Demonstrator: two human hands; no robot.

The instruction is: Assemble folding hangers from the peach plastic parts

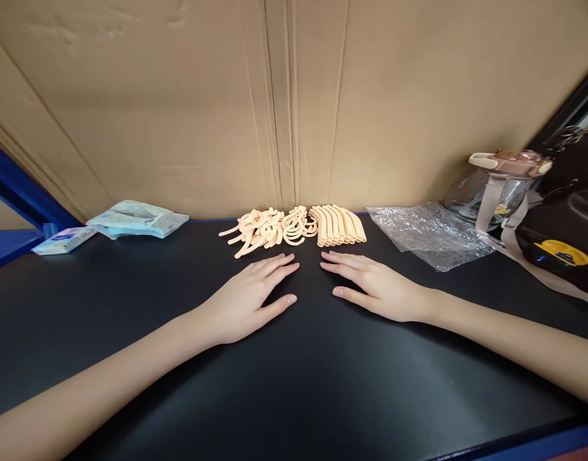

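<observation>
My left hand [255, 294] lies flat on the black tabletop [294, 378], its fingers stretched out and holding nothing. Opposite it, my right hand [375, 285] rests palm down with the fingers extended, also free of any object. Just beyond the left fingertips is a loose heap of cream-coloured curved strips [258, 229]. Several ring-like or C-shaped cream pieces [298, 225] lie in the middle. Beyond the right fingertips sits a neat stack of cream curved tubes [339, 225], with their hollow ends facing me. Neither hand touches these pieces.
Cardboard [178, 115] stands upright behind the table. At the left lie a light-blue soft pack [137, 219] and a smaller packet [64, 241]. To the right are a clear plastic bag [430, 234], a transparent bottle [509, 186] with a strap, and a black bag [581, 211].
</observation>
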